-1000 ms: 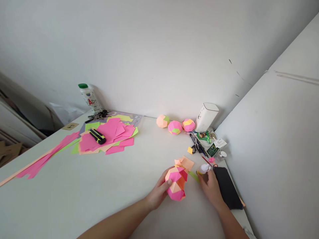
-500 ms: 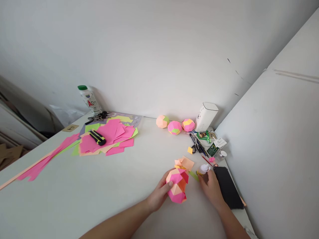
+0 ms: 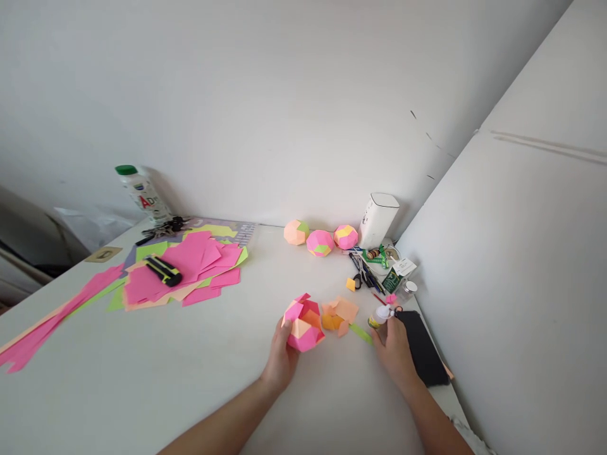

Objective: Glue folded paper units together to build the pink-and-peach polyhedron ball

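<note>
In my left hand is a partly open paper ball of pink and peach facets, the thumb pressed on its side. Its hollow faces up and to the right, with loose flaps around the rim. My right hand has its thumb and fingers around a small glue bottle with a white cap and a yellow label; part of the bottle is hidden behind the fingers. Between the hands lie peach paper pieces, orange pieces and a green strip.
Three faceted paper balls and a white box stand by the wall. Scissors, pens and a jar lie right of them, a black tablet-like slab nearer. A cutter rests on pink sheets.
My left hand has moved left and up with the paper ball, turning its opening upward and uncovering the orange pieces. My right hand stays at the glue bottle. The view has shifted slightly right.
</note>
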A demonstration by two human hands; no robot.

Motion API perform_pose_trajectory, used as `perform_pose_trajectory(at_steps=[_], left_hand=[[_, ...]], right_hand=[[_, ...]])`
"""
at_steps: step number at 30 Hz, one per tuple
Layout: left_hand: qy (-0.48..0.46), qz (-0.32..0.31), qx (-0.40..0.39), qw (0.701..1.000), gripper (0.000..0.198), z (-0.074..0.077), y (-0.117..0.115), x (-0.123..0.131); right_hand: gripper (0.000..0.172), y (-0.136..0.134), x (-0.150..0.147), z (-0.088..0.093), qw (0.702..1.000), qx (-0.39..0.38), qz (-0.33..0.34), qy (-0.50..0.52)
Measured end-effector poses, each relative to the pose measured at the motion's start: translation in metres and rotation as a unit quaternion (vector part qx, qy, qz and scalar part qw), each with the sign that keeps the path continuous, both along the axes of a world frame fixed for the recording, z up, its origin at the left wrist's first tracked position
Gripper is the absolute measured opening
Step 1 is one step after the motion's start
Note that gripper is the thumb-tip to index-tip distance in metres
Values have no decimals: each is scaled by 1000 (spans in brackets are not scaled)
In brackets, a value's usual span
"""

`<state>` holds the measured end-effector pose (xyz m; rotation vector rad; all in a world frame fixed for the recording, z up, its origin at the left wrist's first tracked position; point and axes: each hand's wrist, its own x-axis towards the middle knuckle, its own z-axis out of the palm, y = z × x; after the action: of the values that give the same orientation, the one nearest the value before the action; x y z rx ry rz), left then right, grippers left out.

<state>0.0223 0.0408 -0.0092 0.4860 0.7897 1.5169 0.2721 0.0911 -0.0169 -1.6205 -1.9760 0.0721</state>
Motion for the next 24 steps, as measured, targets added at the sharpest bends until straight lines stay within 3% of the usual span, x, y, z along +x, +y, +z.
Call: perform_pose_trajectory(at_steps=[5,7,9,12,15,19,24], left_hand=[[8,-36,0,999,49,1,-3,2],[11,-49,16,999,51,6,-3,4],[15,-64,35,997,52,10,-3,5],[23,-93,35,995,49,11,-6,6],[32,-113,34,992,47,7,-11,8],[50,-124,38,990,45,2,-15,9],[20,-136,48,989,49,9,-13,9]], right_hand=[[19,-14,-2,16,989,10,-34,-143],[27,-20,-5,22,984,4,-35,-177],[31,-25,-12,25,986,26,-8,-162],[23,-27,-28,22,982,110,117,-102],[38,-25,-44,14,961,115,223,-119],[43,-20,-51,7,958,65,245,-133],[28,-18,-47,7,970,51,233,-57]])
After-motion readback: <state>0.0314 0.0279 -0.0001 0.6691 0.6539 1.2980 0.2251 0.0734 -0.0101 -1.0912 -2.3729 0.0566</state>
